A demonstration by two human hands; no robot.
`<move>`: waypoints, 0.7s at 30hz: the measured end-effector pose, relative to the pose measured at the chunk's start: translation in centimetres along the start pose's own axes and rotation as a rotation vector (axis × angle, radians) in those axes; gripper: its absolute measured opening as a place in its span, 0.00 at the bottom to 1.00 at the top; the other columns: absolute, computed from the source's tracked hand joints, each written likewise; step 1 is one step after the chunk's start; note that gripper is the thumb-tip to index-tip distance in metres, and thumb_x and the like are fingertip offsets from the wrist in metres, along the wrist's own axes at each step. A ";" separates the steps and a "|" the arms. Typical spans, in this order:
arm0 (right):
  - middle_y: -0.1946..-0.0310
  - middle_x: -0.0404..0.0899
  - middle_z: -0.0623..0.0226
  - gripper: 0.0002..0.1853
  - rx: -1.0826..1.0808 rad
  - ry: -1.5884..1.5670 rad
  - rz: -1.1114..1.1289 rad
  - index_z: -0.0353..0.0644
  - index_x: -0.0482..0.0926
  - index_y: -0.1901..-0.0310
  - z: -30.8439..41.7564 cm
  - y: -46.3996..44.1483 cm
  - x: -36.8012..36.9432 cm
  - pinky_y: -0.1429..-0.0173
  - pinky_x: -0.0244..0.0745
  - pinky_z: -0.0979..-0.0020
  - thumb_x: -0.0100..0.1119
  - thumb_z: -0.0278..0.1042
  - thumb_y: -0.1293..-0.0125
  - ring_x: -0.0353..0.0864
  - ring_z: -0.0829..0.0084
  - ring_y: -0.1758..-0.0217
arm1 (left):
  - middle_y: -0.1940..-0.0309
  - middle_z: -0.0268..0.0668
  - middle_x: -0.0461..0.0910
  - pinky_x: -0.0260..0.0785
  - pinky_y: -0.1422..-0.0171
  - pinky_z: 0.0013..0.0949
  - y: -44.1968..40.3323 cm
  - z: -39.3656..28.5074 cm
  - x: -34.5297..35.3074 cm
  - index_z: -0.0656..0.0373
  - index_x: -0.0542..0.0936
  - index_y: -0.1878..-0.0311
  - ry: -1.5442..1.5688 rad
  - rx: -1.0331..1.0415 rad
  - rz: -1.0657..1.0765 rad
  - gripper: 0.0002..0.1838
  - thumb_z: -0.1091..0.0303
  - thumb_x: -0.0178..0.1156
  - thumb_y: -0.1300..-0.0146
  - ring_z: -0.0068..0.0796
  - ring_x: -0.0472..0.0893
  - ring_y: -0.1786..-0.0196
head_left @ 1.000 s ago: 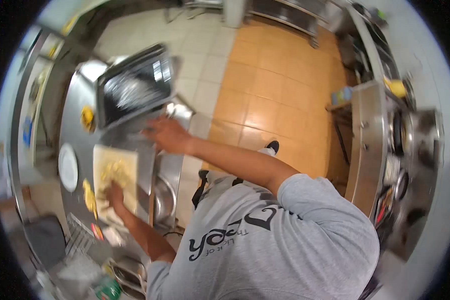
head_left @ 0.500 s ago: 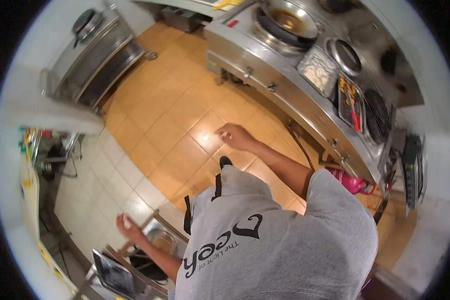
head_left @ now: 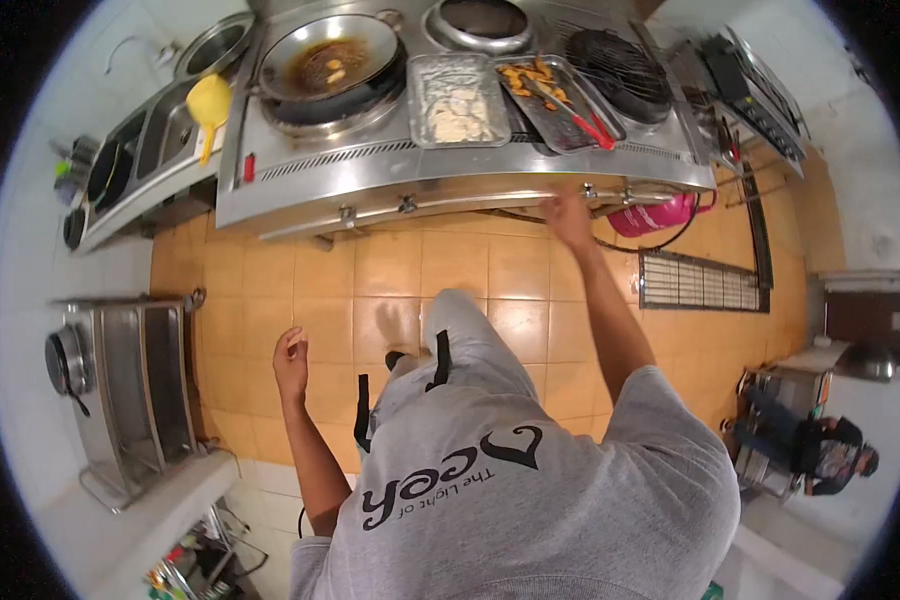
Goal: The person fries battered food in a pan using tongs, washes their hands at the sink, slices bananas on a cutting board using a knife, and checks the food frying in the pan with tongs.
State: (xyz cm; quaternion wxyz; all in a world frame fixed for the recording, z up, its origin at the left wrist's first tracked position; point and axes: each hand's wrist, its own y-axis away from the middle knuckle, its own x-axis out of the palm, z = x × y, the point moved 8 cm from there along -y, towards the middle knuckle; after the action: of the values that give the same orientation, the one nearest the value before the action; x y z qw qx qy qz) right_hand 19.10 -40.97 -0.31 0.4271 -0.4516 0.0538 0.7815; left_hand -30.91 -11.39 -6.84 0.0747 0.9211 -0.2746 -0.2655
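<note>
My left hand (head_left: 290,362) hangs over the tiled floor with loosely bent fingers and nothing visible in it. My right hand (head_left: 568,215) is raised in front of the steel stove (head_left: 300,195), close to its knobs; its fingers are smeared by motion. On the stove, a wok (head_left: 365,65) holds brown liquid with a few small pieces. Beside it lies a metal tray (head_left: 422,105) with a pale, floury layer. Another tray (head_left: 555,138) carries browned food and red-handled tongs (head_left: 592,131).
A yellow scoop (head_left: 208,105) rests by the sink (head_left: 178,135) at left. A pink cylinder (head_left: 655,215) stands under the stove's right side, near a floor grate (head_left: 705,282). A steel trolley (head_left: 135,380) stands left. Another person (head_left: 820,445) is at far right.
My view has turned toward the stove, which now lies straight ahead. My right hand has moved up to the stove's front, and my left hand has come forward over the orange tiles.
</note>
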 end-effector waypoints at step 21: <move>0.50 0.75 0.49 0.15 -0.022 0.329 -0.010 0.35 0.73 0.46 -8.9 -12.3 -9.3 0.56 0.76 0.62 0.55 0.28 0.33 0.79 0.54 0.57 | 0.58 0.30 0.79 0.67 0.51 0.25 -19.5 -9.4 5.4 0.57 0.78 0.46 0.132 -0.045 -0.225 0.13 0.69 0.57 0.33 0.19 0.77 0.57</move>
State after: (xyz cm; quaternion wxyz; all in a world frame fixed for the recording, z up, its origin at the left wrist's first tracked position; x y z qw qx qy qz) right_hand 35.95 -43.20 5.18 0.4114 -0.5785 0.1120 0.6953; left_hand -12.99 1.89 -6.83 0.0828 0.9597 -0.1580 -0.2171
